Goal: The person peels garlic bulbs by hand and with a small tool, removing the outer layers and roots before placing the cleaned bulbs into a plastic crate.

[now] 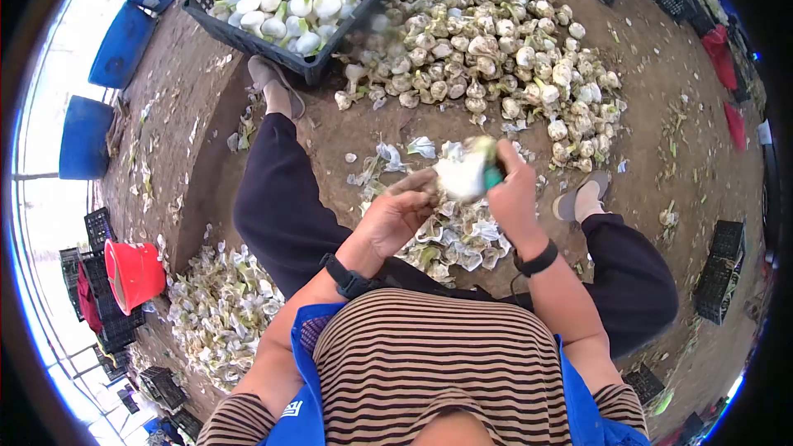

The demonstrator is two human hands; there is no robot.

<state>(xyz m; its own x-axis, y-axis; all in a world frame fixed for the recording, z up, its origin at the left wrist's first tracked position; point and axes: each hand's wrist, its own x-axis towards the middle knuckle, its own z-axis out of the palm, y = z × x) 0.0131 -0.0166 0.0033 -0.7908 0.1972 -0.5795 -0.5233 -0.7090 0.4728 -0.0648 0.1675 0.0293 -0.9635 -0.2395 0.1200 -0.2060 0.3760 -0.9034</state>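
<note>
Since motion blur smears the white bulb (460,177), exact contact is hard to read: it's up off the floor (648,41), between left hand (401,213) and right hand (514,194), above the peel scraps (471,241). Left grip: fingers partly curled, tips at the bulb's left side; can't tell if they hold it or just touch. Right grip: fingers closed around a green item (493,176) right beside the bulb; can't tell what it is, or whether that grip also carries the bulb.

Risks, my read:
- Slip: if contact is light, the bulb likely drops into the scraps.
- Nick: if the green item has an edge, left fingertips are near enough to catch it on a quick stroke.
- Feet: left shoe (266,74) is just beside the crate (311,72), near its closest corner; a shift could knock it. Right shoe (568,205) is near the bulb pile's (496,45) near edge; stepping in could bruise or scatter bulbs.
</note>
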